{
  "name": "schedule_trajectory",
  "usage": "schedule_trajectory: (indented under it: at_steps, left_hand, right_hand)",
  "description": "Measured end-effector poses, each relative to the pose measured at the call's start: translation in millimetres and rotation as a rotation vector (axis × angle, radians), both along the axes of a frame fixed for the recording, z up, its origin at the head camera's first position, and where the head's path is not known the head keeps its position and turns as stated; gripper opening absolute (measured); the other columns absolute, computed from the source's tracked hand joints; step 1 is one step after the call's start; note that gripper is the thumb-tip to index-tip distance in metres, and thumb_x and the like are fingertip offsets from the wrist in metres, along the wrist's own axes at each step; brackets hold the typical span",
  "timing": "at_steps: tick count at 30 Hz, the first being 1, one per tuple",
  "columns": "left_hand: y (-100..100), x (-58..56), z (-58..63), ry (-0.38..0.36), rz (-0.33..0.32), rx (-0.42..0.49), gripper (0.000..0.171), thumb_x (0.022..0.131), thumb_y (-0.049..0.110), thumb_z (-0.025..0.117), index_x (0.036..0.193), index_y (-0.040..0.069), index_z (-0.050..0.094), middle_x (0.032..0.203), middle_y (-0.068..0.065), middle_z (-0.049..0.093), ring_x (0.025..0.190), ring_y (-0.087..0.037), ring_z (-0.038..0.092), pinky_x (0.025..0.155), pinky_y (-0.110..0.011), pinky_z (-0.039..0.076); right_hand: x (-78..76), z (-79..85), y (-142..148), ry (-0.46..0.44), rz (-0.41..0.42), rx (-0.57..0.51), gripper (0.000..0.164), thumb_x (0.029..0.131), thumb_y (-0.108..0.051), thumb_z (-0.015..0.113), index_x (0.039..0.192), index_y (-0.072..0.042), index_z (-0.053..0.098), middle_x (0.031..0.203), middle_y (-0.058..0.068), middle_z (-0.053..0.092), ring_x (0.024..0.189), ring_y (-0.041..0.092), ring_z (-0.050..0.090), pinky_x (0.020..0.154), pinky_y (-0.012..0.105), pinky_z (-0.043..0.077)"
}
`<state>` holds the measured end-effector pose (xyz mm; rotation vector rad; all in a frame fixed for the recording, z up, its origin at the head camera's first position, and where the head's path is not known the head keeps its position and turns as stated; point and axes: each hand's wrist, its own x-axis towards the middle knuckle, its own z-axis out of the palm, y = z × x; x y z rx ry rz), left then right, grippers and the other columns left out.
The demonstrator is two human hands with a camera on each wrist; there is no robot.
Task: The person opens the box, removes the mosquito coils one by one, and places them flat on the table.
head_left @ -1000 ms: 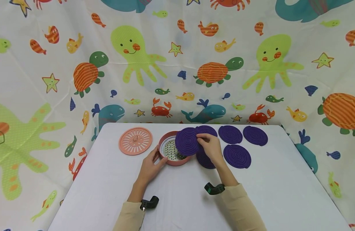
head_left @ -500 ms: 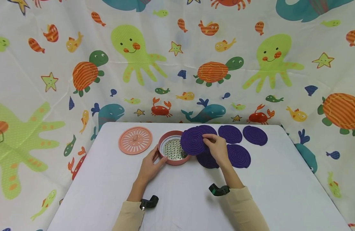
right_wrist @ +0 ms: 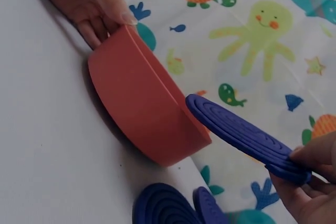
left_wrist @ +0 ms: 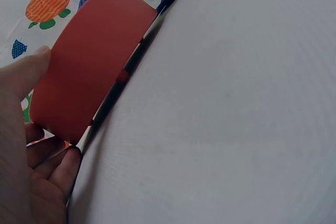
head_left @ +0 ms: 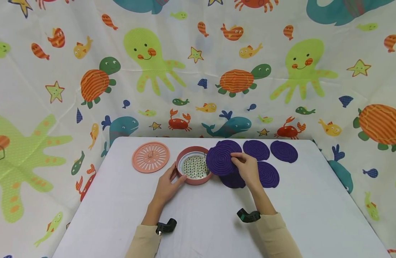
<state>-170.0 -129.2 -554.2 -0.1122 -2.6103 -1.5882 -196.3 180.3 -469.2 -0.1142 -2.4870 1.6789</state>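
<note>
A round pink mosquito coil holder with a perforated metal plate inside rests on the white table. My left hand grips its left side, thumb at the front and fingers behind; the holder's outer wall fills much of the left wrist view. Between thumb and fingers, my right hand pinches the edge of a purple mosquito coil. That coil is raised beside the holder's right rim and tilted, as the right wrist view shows. It partly hides two more coils lying under and behind it.
Several purple coils lie flat at the back right, one of them nearer. A pink slotted lid lies left of the holder. Behind the table's back edge hangs a sea-animal curtain.
My right hand has carried the coil rightward, from over the holder to beside its right rim, uncovering more of the metal plate. The left hand and holder have stayed in place.
</note>
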Motion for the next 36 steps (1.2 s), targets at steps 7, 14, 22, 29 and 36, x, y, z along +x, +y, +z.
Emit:
schedule_trajectory:
  at_steps: [7,14,22,29,36]
  left_hand:
    - [0,0.7,1.4,0.000,0.000,0.009,0.086,0.089,0.048,0.073,0.155,0.007,0.036,0.159,-0.012,0.040,0.145,-0.027,0.045,0.115,-0.031,0.043]
    - [0,0.3,0.7,0.004,-0.002,0.007,0.085,0.090,0.048,0.072,0.155,0.006,0.036,0.159,-0.012,0.040,0.144,-0.026,0.045,0.114,-0.031,0.044]
    - [0,0.5,0.7,-0.004,-0.002,0.014,0.084,0.090,0.046,0.072,0.155,0.007,0.036,0.159,-0.012,0.040,0.144,-0.027,0.045,0.114,-0.030,0.044]
    - [-1,0.8,1.4,-0.001,0.000,0.009,0.085,0.090,0.048,0.072,0.155,0.008,0.036,0.159,-0.012,0.041,0.144,-0.027,0.045,0.114,-0.030,0.044]
    - [0,0.6,-0.2,-0.002,0.001,0.007,0.085,0.090,0.048,0.072,0.155,0.007,0.037,0.159,-0.012,0.040,0.144,-0.027,0.045,0.114,-0.030,0.044]
  right_hand:
    - [2.6,-2.0,7,-0.022,-0.022,-0.032,0.019,0.095,-0.012,0.069,0.111,-0.007,0.076,0.117,0.013,0.073,0.096,0.009,0.063,0.075,0.005,0.050]
    - [5.4,-1.1,18,-0.028,-0.036,-0.043,0.021,0.095,-0.013,0.069,0.113,-0.005,0.075,0.121,0.015,0.071,0.093,0.001,0.062,0.075,0.004,0.050]
    - [7.1,2.3,31,-0.010,-0.074,0.015,0.021,0.095,-0.016,0.068,0.112,-0.006,0.076,0.115,0.015,0.073,0.087,-0.001,0.060,0.072,0.005,0.048]
    - [8.0,1.7,41,-0.012,-0.097,0.022,0.023,0.095,-0.016,0.068,0.115,-0.007,0.075,0.117,0.015,0.073,0.086,-0.004,0.060,0.072,0.004,0.049]
    - [10.5,-0.4,52,-0.005,-0.147,0.008,0.022,0.094,-0.017,0.069,0.113,-0.007,0.075,0.114,0.010,0.073,0.086,-0.006,0.060,0.072,0.003,0.050]
